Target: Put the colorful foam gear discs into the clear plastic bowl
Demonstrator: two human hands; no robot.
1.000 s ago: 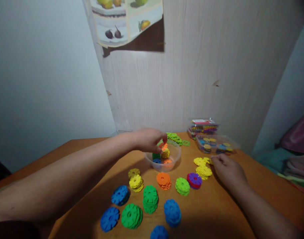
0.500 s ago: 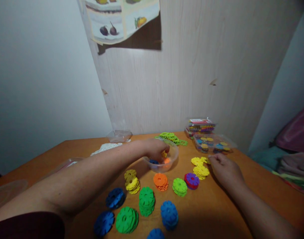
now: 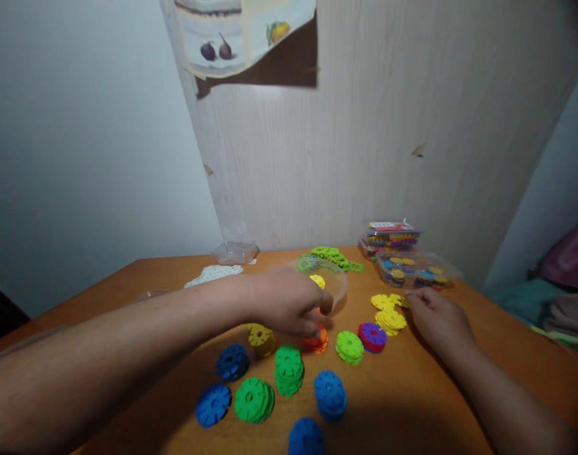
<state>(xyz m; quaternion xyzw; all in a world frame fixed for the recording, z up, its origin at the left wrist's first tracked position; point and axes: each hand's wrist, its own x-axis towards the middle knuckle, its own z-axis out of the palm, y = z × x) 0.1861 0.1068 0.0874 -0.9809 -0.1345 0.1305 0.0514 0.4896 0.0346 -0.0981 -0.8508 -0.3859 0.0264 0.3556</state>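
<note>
On the wooden table (image 3: 412, 404), a yellow stack (image 3: 261, 337) sits just left of the left hand (image 3: 286, 303). Its fingers curl down onto the orange stack (image 3: 318, 343); I cannot tell whether they grip it. Just behind stands a clear bowl (image 3: 339, 288). The right hand (image 3: 438, 319) lies loose, fingertips beside the yellow discs (image 3: 389, 320).

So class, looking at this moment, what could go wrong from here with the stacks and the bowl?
The left hand is down on the orange stack; a nudge could topple it. It is also close to the clear bowl, which might get knocked. The right hand beside the yellow discs could scatter them.
</note>
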